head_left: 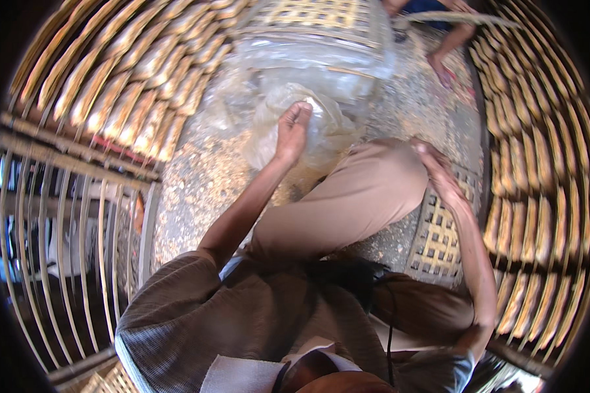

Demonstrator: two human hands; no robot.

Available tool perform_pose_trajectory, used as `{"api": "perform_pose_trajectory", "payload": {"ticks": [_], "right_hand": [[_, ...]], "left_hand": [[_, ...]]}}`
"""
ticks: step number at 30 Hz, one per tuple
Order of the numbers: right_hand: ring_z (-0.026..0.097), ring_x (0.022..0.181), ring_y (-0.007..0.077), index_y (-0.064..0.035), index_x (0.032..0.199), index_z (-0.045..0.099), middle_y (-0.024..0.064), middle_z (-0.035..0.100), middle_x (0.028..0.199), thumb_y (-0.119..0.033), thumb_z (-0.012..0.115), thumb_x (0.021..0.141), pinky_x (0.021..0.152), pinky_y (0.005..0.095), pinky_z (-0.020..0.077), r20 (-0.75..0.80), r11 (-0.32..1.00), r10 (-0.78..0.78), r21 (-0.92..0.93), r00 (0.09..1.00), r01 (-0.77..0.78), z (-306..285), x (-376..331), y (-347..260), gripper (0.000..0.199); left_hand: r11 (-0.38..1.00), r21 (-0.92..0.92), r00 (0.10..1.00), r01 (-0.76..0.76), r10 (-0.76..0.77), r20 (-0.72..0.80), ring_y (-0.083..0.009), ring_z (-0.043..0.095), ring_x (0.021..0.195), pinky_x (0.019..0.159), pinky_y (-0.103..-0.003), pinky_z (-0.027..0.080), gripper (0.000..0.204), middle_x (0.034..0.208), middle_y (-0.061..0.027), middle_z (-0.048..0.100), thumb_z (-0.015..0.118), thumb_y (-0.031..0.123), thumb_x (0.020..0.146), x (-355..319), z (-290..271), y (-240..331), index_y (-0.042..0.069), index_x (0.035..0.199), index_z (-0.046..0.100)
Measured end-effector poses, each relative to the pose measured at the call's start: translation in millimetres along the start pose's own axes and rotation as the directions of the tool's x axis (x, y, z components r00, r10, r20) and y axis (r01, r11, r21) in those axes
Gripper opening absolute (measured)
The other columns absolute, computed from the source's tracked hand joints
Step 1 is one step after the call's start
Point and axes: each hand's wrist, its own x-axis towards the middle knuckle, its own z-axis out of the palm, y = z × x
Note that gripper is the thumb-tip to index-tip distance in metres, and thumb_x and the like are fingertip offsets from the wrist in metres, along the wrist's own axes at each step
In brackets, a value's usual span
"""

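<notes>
My left hand (294, 131) is closed, thumb uppermost, directly over a cloudy clear plastic bag (263, 141). A small bright white patch shows beside its fingertips; whether the fingers pinch the bag or something else is hidden. The bag lies loosely bunched on the floor in front of my bent leg. My right hand (434, 162) rests on my raised knee (400, 171), its fingers laid loosely over the far side and nothing visible in them. Folded sheets of clear plastic (295, 62) lie just beyond the bag.
Racks of long golden-brown pieces stand at left (121, 108) and right (531, 157). A slatted bamboo frame (59, 229) is at lower left. One woven tray (308, 19) tops the plastic; another (439, 229) lies right. Crumbs cover the floor (196, 196). Another person's leg (452, 49) shows far right.
</notes>
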Motion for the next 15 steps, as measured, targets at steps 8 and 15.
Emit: {"api": "perform_pose_trajectory", "payload": {"ticks": [8,15], "right_hand": [[0.067,0.121,0.0243,-0.0021,0.15,0.052,0.0153,0.068,0.133,-0.037,0.078,0.096,0.096,0.0431,0.0569,-0.208,0.982,0.034,0.19,0.977,0.006,-34,9,41,0.069],[0.053,0.072,0.0043,-0.0022,0.119,0.071,-0.0007,0.068,0.089,-0.002,0.053,0.094,0.062,0.025,0.0401,-0.329,0.89,-0.456,-0.165,0.827,0.425,-109,-44,22,0.031]], "left_hand": [[0.935,-0.152,0.913,0.322,-0.264,0.311,-0.008,0.061,0.078,0.068,-0.029,0.054,0.029,0.088,0.003,0.065,0.059,0.034,0.111,-45,144,18,0.008,0.106,0.071],[0.752,0.269,0.676,-0.601,0.3,0.673,-0.0208,0.071,0.106,0.089,-0.037,0.057,0.046,0.112,-0.012,0.076,0.079,0.038,0.097,-13,182,74,0.0,0.121,0.072]]}}
